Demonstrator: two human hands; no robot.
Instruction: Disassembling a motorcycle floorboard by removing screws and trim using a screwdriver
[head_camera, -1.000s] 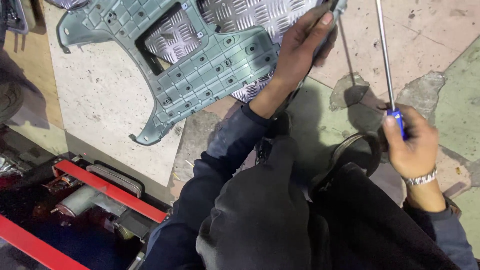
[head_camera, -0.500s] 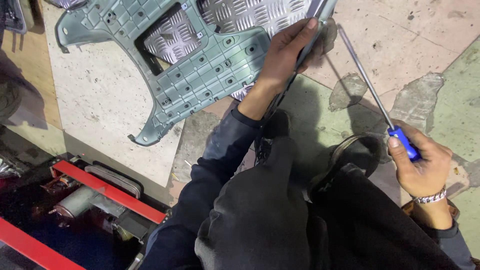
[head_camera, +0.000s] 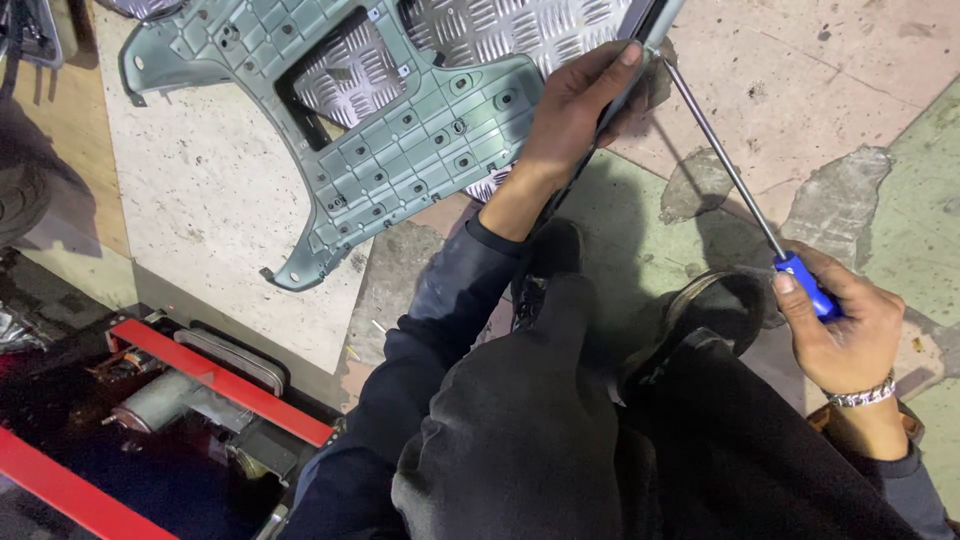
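My left hand (head_camera: 575, 105) grips the edge of a ridged metal plate (head_camera: 520, 25) at the top of the view, fingers wrapped over its rim. A grey-green plastic panel (head_camera: 400, 130) with a ribbed underside and several screw bosses lies over that plate. My right hand (head_camera: 835, 325) holds the blue handle of a long screwdriver (head_camera: 720, 165). Its thin steel shaft slants up and left, with the tip right beside my left hand at the plate's edge. A metal bracelet sits on my right wrist.
The floor is patchy stone in pink, cream and green slabs (head_camera: 830, 90). A red-framed machine (head_camera: 200, 370) with a grey motor sits at lower left. My dark-trousered knees (head_camera: 540, 440) fill the lower middle, a dark shoe (head_camera: 545, 265) below my left wrist.
The screwdriver has swung from upright to slanting, its tip now beside my left hand. My right hand dropped lower and moved right. My left hand kept its grip on the plate edge.
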